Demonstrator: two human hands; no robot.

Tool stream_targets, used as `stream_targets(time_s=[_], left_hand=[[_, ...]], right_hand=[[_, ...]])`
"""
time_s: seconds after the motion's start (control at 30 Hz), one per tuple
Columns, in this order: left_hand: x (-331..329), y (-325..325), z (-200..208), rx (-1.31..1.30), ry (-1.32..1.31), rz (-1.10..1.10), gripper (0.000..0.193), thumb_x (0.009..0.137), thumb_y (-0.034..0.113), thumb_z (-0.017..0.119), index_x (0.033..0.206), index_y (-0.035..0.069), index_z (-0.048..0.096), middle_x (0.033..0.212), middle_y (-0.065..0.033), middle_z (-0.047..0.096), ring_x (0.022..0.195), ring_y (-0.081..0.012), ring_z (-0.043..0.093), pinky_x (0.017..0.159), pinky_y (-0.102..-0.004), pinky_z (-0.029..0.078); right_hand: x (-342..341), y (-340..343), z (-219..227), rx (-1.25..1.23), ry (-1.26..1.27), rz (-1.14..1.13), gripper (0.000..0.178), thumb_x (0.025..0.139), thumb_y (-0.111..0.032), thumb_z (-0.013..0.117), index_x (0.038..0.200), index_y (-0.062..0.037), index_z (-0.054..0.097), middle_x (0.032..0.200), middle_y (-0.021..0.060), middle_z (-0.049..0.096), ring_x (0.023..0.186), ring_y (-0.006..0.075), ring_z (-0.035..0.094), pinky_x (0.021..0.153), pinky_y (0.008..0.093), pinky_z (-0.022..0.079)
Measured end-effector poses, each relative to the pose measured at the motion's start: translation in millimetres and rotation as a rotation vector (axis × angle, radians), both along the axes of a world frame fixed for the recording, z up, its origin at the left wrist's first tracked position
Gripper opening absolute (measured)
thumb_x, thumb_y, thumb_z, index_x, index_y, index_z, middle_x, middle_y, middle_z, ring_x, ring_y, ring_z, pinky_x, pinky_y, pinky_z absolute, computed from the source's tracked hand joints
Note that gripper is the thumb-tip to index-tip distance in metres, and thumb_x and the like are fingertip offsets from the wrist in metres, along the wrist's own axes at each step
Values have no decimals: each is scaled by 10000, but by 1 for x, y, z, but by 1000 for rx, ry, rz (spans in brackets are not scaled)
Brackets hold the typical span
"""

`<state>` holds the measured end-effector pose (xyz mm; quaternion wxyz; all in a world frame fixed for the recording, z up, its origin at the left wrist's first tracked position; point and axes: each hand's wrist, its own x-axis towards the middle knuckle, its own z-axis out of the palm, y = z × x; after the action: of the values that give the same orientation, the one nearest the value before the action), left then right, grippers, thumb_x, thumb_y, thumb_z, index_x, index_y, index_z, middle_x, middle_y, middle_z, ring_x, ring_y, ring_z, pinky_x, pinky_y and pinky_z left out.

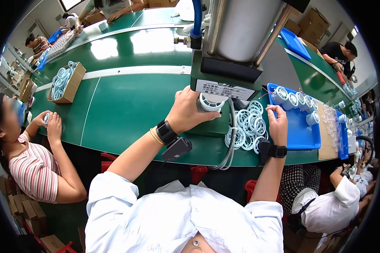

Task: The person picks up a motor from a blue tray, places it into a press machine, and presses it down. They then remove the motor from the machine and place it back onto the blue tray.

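Green table (126, 95) | blue tray (297, 137): white cups (290, 101) | carton (75, 85): pale-blue rings (62, 80) | left grip (185, 110): around flanged cup (210, 104) | right grip (278, 123): unclear

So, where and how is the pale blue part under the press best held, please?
The pale blue part is probably best gripped by its rounded outer wall, from the left, where the left hand is: the press head hangs over its top.

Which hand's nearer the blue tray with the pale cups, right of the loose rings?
Right. The right hand is by the blue tray's left edge; the left hand is farther left, on the round part under the press.
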<state>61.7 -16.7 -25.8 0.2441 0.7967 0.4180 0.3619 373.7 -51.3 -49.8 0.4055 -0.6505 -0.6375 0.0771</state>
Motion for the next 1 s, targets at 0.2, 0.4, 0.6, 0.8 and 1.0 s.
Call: stream_targets(time_s=[0.2,0.4,0.6,0.8,1.0], left_hand=[[-28,16,-8,159,-26,-41,591,756,398,709,1217,82,514,1143,-124,573,1105,-300,487,960,-411,327],[-122,36,-32,63,466,287,533,855,430,581,1267,100,502,1251,-114,519,1201,-285,427,1004,-497,297],[-129,36,-55,105,536,358,508,857,399,580,1267,108,508,1308,-115,473,1250,-276,386,1040,-514,249],[-133,43,-52,113,526,336,505,847,379,589,1269,112,510,1326,-111,463,1264,-282,378,1047,-504,245],[-135,48,-64,211,516,297,493,830,358,611,1251,114,534,1302,-118,496,1236,-293,421,1031,-456,278]], right_hand=[[-55,6,16,4,-40,289,190,867,-125,529,962,-15,651,858,133,622,785,275,557,775,363,431],[-67,7,10,69,-318,303,239,864,-129,524,1018,-18,670,813,160,620,763,299,546,728,391,424],[-71,11,8,57,-348,294,231,857,-122,528,994,1,668,785,165,635,761,309,549,724,399,426],[-89,16,41,7,-233,369,239,844,-157,582,983,24,656,879,168,664,832,331,590,760,393,451],[-130,14,51,-75,181,622,446,747,-208,725,1080,38,560,1049,165,636,982,260,612,852,334,455]])
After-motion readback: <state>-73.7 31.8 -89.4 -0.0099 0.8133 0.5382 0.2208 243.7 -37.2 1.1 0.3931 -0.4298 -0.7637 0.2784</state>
